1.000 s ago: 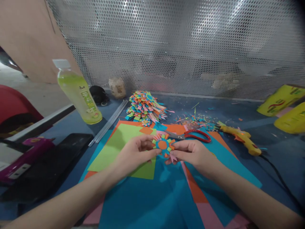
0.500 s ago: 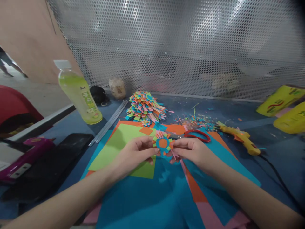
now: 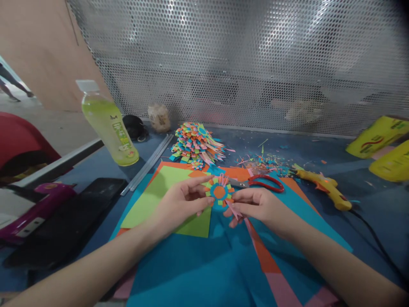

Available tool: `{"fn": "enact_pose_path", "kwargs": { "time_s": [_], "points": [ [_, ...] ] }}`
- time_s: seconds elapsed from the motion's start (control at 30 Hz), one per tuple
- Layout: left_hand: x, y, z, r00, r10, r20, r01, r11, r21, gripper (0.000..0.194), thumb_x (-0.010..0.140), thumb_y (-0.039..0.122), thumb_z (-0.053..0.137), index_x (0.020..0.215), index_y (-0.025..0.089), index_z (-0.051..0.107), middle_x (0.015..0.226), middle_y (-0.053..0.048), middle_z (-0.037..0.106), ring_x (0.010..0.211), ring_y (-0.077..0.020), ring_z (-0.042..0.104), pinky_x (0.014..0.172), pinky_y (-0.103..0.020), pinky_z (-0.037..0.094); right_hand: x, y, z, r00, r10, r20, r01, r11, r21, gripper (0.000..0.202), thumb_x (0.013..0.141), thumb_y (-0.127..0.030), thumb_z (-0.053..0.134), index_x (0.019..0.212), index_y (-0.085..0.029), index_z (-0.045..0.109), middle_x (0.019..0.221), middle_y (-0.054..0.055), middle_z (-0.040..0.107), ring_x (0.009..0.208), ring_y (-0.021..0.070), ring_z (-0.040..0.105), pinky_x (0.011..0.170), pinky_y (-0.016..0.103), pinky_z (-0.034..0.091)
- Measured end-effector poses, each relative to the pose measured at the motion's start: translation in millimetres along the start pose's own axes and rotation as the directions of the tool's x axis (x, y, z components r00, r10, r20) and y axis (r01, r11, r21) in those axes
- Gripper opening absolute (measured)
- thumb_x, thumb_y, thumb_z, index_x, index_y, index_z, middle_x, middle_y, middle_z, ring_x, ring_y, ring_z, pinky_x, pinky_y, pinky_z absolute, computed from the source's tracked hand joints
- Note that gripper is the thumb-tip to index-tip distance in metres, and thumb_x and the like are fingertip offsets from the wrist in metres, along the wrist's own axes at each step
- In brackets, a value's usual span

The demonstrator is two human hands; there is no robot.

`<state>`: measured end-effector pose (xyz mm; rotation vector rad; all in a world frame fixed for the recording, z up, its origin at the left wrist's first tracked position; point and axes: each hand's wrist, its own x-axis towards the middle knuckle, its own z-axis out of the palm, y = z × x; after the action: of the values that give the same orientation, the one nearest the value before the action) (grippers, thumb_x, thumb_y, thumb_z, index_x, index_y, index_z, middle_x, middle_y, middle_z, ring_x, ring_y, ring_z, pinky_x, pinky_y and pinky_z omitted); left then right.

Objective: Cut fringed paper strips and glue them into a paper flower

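Between my two hands is a paper flower with an orange centre, a blue ring and fringed petals in green, orange and pink. My left hand pinches its left edge between thumb and fingers. At its right edge, my right hand is closed with thumb and fingers on the flower's pink paper strips. Just behind the flower lie scissors with red handles. Sheets of blue paper and green paper spread under my hands, with orange and pink ones among them.
Behind stands a heap of fringed paper flowers, beside paper scraps. A yellow glue gun with a cord lies right. A drink bottle, clear sticks, a black phone and a purple tool are left.
My right fingers have shifted slightly down the flower's right side, and the pink strips there show more. The flower faces the camera a little more fully. The view has moved slightly.
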<state>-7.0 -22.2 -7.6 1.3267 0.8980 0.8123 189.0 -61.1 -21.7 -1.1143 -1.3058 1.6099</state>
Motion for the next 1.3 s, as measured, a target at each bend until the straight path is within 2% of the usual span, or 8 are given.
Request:
{"fn": "enact_pose_path", "kwargs": {
  "time_s": [0.1, 0.27, 0.4, 0.53, 0.73, 0.9, 1.13, 1.3],
  "points": [
    [-1.1, 3.1, 0.5, 1.000, -0.015, -0.007, 0.015, 1.000, -0.009, 0.059, 0.060, 0.019, 0.074, 0.116, 0.019, 0.055, 0.067, 0.005, 0.058, 0.045, -0.0044, 0.047, 0.045, -0.019, 0.037, -0.3, 0.0, -0.8, 1.000, 0.003, 0.004, -0.003, 1.000, 0.001, 0.029, 0.067, -0.038, 0.072, 0.082, -0.013, 0.067, 0.075, 0.005, 0.071, 0.057, 0.0139, 0.066, 0.060, 0.026, 0.051],
    [-0.1, 1.4, -1.8, 0.999, -0.013, 0.031, 0.014, 1.000, -0.025, 0.044, 0.064, 0.022, 0.073, 0.107, 0.018, 0.061, 0.068, 0.003, 0.063, 0.043, -0.0019, 0.046, 0.044, -0.016, 0.035, -0.9, -0.1, -1.5, 1.000, -0.001, 0.000, 0.001, 1.000, 0.000, 0.027, 0.068, -0.036, 0.071, 0.081, -0.013, 0.065, 0.076, 0.005, 0.071, 0.057, 0.0143, 0.067, 0.060, 0.027, 0.051],
    [1.1, 1.4, -2.2, 0.999, -0.050, -0.008, 0.048, 0.987, -0.155, 0.037, 0.064, 0.019, 0.073, 0.100, 0.018, 0.064, 0.060, 0.005, 0.061, 0.045, -0.0030, 0.049, 0.045, -0.016, 0.037, -0.5, -0.9, -1.2, 1.000, -0.003, -0.021, 0.003, 1.000, 0.011, 0.030, 0.066, -0.037, 0.073, 0.081, -0.014, 0.064, 0.073, 0.005, 0.071, 0.056, 0.0143, 0.067, 0.060, 0.027, 0.050],
    [1.4, 3.1, 1.0, 0.993, -0.110, -0.051, 0.090, 0.949, -0.302, 0.027, 0.062, 0.017, 0.075, 0.088, 0.015, 0.068, 0.060, 0.003, 0.062, 0.049, -0.0049, 0.052, 0.048, -0.017, 0.042, -1.0, -3.4, -0.9, 1.000, 0.002, -0.026, -0.002, 1.000, 0.024, 0.031, 0.064, -0.038, 0.074, 0.080, -0.013, 0.064, 0.073, 0.006, 0.071, 0.057, 0.0145, 0.066, 0.061, 0.027, 0.051],
    [0.4, 2.4, 3.9, 0.991, -0.136, -0.011, 0.120, 0.907, -0.403, 0.022, 0.065, 0.013, 0.070, 0.087, 0.013, 0.071, 0.067, -0.002, 0.066, 0.057, -0.0099, 0.057, 0.052, -0.023, 0.050, -1.4, -4.3, -0.1, 1.000, -0.008, -0.030, 0.009, 0.999, 0.033, 0.030, 0.063, -0.037, 0.075, 0.079, -0.014, 0.064, 0.072, 0.005, 0.071, 0.057, 0.0145, 0.067, 0.061, 0.027, 0.051],
    [-0.6, 5.5, 4.0, 0.985, -0.164, -0.056, 0.129, 0.910, -0.394, 0.020, 0.065, 0.008, 0.067, 0.083, 0.014, 0.072, 0.061, -0.001, 0.064, 0.055, -0.0102, 0.056, 0.054, -0.025, 0.051, 0.5, -1.9, 0.6, 0.999, 0.010, -0.032, -0.008, 0.999, 0.050, 0.033, 0.061, -0.038, 0.076, 0.079, -0.014, 0.062, 0.073, 0.005, 0.071, 0.058, 0.0156, 0.067, 0.062, 0.029, 0.051],
    [0.1, 4.6, 2.8, 0.993, -0.118, 0.020, 0.118, 0.933, -0.340, 0.016, 0.065, 0.019, 0.071, 0.081, 0.017, 0.072, 0.072, -0.001, 0.067, 0.060, -0.0104, 0.058, 0.055, -0.022, 0.049, 0.4, 0.1, -1.6, 1.000, 0.017, -0.017, -0.015, 0.998, 0.064, 0.035, 0.061, -0.038, 0.076, 0.082, -0.014, 0.060, 0.072, 0.004, 0.071, 0.059, 0.0161, 0.068, 0.061, 0.028, 0.053],
    [-0.8, 3.1, 3.1, 0.997, -0.073, 0.007, 0.073, 0.977, -0.200, 0.032, 0.066, 0.021, 0.072, 0.098, 0.020, 0.069, 0.063, 0.002, 0.060, 0.054, -0.0072, 0.052, 0.052, -0.019, 0.044, 0.2, 0.2, -0.1, 0.999, 0.034, -0.005, -0.034, 0.998, 0.056, 0.036, 0.059, -0.039, 0.077, 0.079, -0.014, 0.060, 0.072, 0.005, 0.071, 0.060, 0.0175, 0.069, 0.061, 0.029, 0.053]
  ]
}}
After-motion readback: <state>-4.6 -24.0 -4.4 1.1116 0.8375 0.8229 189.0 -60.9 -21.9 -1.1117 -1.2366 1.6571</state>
